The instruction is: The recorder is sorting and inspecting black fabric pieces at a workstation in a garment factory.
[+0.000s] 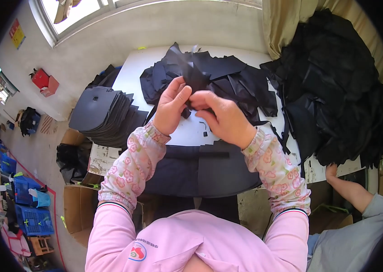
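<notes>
Over the white table my left hand (171, 108) and my right hand (225, 117) come together, fingers closed on a black fabric piece (194, 76). Its upper part stands above my fingers and is smeared by motion; a short end hangs below them. Behind it lies a loose heap of black fabric pieces (241, 84). Close in front of me, flat at the table's near edge, is a wide dark panel (187, 174) with a black strip across it. Small black scraps (205, 133) lie between the panel and my hands.
A tall stack of dark grey panels (94, 109) stands at the left, and a big mound of black fabric (336, 90) at the right. A co-worker's arm (352, 190) reaches in below that mound. Blue crates (35, 220) line the floor far left; a cardboard box (77, 211) sits beside the table.
</notes>
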The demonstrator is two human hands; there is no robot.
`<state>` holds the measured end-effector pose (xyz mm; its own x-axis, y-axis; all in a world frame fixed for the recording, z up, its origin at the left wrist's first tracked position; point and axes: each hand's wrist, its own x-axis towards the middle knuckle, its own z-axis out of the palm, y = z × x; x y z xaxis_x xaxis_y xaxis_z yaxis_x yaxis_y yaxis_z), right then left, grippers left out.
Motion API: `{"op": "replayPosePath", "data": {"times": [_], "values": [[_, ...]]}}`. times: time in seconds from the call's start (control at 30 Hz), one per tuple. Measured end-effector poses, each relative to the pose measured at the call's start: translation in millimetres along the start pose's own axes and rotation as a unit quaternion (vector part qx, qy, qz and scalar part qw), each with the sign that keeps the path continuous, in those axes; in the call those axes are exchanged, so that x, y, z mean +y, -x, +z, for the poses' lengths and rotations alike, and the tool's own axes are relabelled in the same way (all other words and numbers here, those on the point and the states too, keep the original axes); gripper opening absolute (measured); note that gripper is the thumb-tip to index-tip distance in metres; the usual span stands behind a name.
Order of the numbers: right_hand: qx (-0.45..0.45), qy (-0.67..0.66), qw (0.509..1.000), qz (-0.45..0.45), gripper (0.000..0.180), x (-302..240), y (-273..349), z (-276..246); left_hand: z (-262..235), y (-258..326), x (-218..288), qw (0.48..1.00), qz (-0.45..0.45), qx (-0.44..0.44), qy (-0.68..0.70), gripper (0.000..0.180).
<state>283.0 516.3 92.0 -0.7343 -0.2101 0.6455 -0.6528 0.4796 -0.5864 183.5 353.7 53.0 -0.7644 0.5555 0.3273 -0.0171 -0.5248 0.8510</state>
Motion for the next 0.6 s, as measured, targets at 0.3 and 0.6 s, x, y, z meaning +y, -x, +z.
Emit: {"op": "replayPosePath", "data": {"times": [0.3, 0.6], "values": [[0.061, 0.184, 0.973, -0.126, 0.035, -46, -21, -26, 27, -2, 56, 0.994, 0.029, -0.063, -0.086, 0.02], [-0.187, 0.208, 0.96, 0.008, 0.049, 24, 82, 10, -72, 80, -36, 0.765, -0.134, -0.244, -0.58, 0.08]]}}
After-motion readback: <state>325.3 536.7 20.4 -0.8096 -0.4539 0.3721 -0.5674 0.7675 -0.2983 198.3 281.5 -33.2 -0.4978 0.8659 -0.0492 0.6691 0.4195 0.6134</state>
